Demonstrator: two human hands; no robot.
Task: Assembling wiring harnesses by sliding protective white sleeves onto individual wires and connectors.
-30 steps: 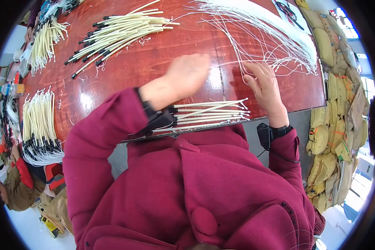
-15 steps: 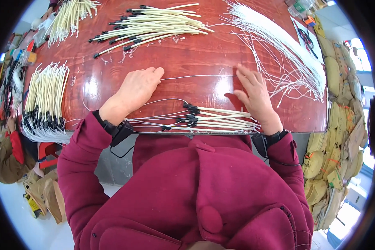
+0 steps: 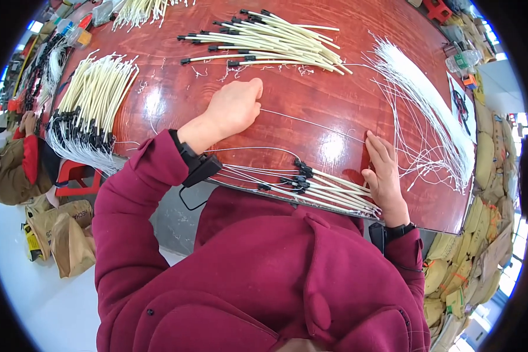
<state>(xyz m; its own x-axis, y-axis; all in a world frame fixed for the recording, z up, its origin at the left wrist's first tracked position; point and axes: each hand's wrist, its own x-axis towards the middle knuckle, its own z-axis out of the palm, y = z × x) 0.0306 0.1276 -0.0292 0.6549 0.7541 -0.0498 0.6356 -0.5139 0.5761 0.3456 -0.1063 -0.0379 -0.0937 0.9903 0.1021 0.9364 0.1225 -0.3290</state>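
Note:
A thin white cord (image 3: 311, 123) stretches across the red-brown wooden table between my hands, slanting down to the right. My left hand (image 3: 234, 107) is closed in a pinch on its left end, slightly over the tabletop. My right hand (image 3: 385, 167) has its fingers stretched out and its thumb apart; the fingertips touch or nearly touch the cord's right end. Just below, at the front edge, lie several cream rods (image 3: 340, 190) with black end pieces (image 3: 302, 171). White cords (image 3: 240, 174) run left from those pieces, passing beneath my left wrist.
A heap of cream rods (image 3: 281, 46) lies at the far middle, another bundle (image 3: 97, 97) at the left. Loose white cords (image 3: 431, 108) spread on the right, beside scissors (image 3: 461, 110) and a plastic bottle (image 3: 463, 60). Stacked sacks (image 3: 475, 229) line the right side. Another person (image 3: 23, 158) sits at left.
My view has turned, moving the table's contents rightward in the picture. My left hand has curled tighter with its wrist raised, and the cord now slants. My right hand stays at the cord's right end.

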